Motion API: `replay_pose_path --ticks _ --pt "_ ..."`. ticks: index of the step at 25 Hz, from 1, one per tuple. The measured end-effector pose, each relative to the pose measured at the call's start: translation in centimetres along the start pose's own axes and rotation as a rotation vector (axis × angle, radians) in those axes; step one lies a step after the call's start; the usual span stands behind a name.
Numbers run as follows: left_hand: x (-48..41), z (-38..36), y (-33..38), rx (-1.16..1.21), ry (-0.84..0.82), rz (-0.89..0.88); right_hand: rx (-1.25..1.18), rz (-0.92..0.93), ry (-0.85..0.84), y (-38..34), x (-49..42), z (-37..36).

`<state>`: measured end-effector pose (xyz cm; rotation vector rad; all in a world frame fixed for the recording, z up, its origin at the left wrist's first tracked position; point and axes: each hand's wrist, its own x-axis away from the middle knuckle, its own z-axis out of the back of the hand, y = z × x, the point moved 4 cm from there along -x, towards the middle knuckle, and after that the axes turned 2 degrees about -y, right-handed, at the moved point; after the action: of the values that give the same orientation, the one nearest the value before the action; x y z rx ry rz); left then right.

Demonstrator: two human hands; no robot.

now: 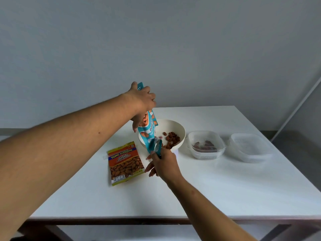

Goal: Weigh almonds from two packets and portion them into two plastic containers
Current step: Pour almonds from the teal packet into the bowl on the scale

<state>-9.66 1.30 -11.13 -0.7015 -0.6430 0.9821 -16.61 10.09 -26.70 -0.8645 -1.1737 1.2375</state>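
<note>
- Both hands clamp the teal almond packet [149,126], tipped mouth-down over the cream bowl [178,129]: left hand [141,101] grips its raised bottom end, right hand [164,164] pinches its lower end at the bowl's near rim.
- Left of the bowl, the Tong Garden salted almonds packet [125,163] lies flat on the white table [208,188].
- Almonds [172,139] sit inside the bowl.
- Right of the bowl, one clear plastic container [205,145] holds a few almonds; farther right stands a second container [251,147].

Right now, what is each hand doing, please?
Left hand: closed on the upper end of the teal packet.
Right hand: pinching the packet's lower end over the bowl.
</note>
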Motion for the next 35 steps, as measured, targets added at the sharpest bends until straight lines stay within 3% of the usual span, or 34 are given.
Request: replay_pose_path --ticks 7,13,19,23,26,29,32,35 --pt "2.1 -2.7 -1.3 0.247 0.078 0.092 -0.118 0.048 0.051 -0.2 0.6 2.0" --pt "4.4 -6.5 -1.7 0.681 0.121 0.254 -0.328 0.181 0.349 -1.4 1.0 5.4" --pt "6.6 -7.6 2.9 1.08 0.155 0.438 -0.494 0.229 0.196 -3.4 0.6 4.0" --pt "8.5 -7.8 6.1 1.27 0.15 0.483 -0.535 0.29 0.329 -3.8 1.1 4.6" --pt "9.2 -8.7 6.0 1.657 0.126 0.472 -0.517 0.321 0.266 -3.8 1.4 5.0" --pt "9.8 -9.3 5.7 2.129 0.225 0.411 -0.449 0.27 0.183 -3.4 1.8 4.5" --pt "10.6 -8.8 6.4 2.295 0.221 0.394 -0.46 0.254 0.114 -3.5 1.9 4.6" --pt "11.0 -8.3 7.6 2.43 0.161 0.343 -0.67 0.201 -0.017 -3.5 1.9 4.9"
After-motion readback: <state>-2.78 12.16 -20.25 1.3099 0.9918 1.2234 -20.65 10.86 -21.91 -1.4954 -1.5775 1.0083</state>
